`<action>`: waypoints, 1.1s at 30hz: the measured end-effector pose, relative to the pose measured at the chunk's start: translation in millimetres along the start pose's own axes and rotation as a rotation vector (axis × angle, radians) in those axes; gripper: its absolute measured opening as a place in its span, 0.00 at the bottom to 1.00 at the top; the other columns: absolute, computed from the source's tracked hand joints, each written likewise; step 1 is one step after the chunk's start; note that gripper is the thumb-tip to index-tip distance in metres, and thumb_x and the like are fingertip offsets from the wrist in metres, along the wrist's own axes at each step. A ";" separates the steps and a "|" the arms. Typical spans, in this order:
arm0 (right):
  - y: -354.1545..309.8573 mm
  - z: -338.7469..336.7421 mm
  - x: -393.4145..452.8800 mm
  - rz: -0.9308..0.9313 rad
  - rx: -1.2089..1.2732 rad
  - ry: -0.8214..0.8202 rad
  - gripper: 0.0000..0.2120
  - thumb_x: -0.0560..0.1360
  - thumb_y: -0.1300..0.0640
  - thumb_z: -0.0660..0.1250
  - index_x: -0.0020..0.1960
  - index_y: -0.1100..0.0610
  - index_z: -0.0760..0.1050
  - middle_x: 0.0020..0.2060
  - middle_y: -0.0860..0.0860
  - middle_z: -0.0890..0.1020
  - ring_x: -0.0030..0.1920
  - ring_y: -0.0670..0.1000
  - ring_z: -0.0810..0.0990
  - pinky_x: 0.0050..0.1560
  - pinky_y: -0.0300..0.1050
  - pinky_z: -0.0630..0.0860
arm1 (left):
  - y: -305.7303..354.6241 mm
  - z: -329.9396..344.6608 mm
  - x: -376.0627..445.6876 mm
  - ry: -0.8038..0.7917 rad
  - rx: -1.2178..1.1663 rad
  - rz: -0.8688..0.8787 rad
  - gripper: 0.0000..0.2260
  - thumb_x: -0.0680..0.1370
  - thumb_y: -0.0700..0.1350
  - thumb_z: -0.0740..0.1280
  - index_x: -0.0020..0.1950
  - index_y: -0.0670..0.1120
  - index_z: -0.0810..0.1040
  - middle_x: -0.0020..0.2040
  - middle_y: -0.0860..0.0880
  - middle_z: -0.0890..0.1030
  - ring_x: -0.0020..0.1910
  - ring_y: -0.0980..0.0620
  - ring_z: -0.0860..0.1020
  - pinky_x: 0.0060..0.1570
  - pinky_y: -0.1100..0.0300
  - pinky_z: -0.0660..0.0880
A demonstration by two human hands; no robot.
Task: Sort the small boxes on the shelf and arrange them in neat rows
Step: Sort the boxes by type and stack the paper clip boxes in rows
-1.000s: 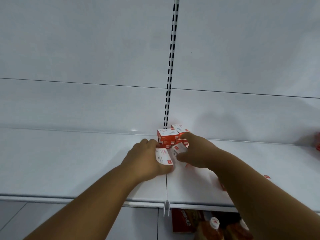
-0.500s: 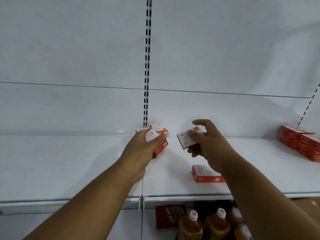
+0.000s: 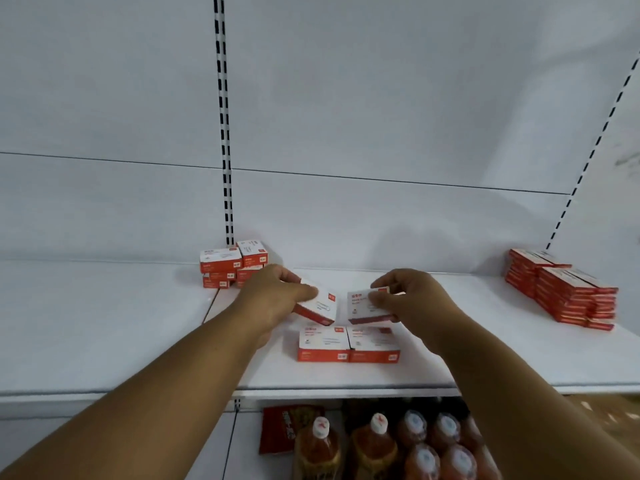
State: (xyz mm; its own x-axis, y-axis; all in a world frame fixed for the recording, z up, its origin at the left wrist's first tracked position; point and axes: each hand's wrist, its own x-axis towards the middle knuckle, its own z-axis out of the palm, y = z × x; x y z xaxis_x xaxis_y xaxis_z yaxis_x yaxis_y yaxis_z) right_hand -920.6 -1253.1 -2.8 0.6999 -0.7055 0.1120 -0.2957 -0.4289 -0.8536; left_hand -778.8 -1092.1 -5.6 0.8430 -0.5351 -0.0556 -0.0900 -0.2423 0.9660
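**Both hands holding a box above the front pair**

I take the pair of boxes (image 3: 348, 344) lying side by side near the front of the shelf (image 3: 104, 323) as my landmark. My left hand (image 3: 273, 296) hangs just behind and to the left of that pair, fingers curled over the top of a white-and-red box (image 3: 320, 306) with the thumb on its near side; the box is tilted, its right end lower, and I cannot tell whether it touches the shelf. My right hand (image 3: 412, 299) sits just behind and to the right of the pair, thumb and fingers pinching a second box (image 3: 363, 303) by its right end, its white face turned toward me. The two held boxes are close but apart, with a narrow gap between them.

Behind and to the left of the pair, against the back panel at the foot of the slotted upright (image 3: 225, 133), stands a small stack of boxes (image 3: 232, 266); my left hand covers its lower right corner. Well to the right of the pair, a taller pile of flat red boxes (image 3: 564, 289) stands near the back of the shelf. Below the pair, under the shelf edge, I see capped bottles (image 3: 377, 445) of orange-brown liquid and a red packet (image 3: 287, 427), my right forearm crossing in front of some of the bottles.
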 end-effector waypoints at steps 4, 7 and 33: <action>19.5 2.4 11.6 -0.063 -0.142 -0.067 0.02 0.74 0.53 0.72 0.46 0.51 0.81 0.40 0.46 0.84 0.42 0.47 0.83 0.45 0.45 0.80 | -4.3 10.5 -3.4 0.005 0.231 0.006 0.09 0.74 0.48 0.74 0.48 0.46 0.78 0.45 0.49 0.84 0.45 0.51 0.82 0.47 0.53 0.80; 26.6 4.3 13.0 -0.151 -0.286 -0.143 0.04 0.76 0.52 0.69 0.47 0.50 0.82 0.41 0.43 0.83 0.41 0.44 0.81 0.43 0.40 0.77 | -6.6 14.5 -7.1 0.001 0.530 0.044 0.11 0.74 0.55 0.72 0.49 0.50 0.78 0.47 0.52 0.82 0.46 0.53 0.81 0.52 0.50 0.79; 16.2 -9.0 -3.2 -0.362 -0.405 -0.356 0.12 0.74 0.45 0.71 0.56 0.45 0.80 0.59 0.42 0.78 0.59 0.44 0.75 0.63 0.44 0.73 | -21.5 26.5 -41.2 -0.156 0.723 0.418 0.19 0.79 0.54 0.66 0.70 0.58 0.72 0.73 0.59 0.69 0.70 0.59 0.67 0.68 0.61 0.65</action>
State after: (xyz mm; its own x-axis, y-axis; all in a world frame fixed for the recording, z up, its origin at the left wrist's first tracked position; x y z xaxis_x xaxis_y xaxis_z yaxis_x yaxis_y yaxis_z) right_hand -933.5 -1262.9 -12.4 0.9533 -0.2763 0.1219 -0.1740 -0.8325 -0.5259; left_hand -825.7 -1086.2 -30.8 0.5867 -0.7885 0.1847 -0.7396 -0.4287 0.5189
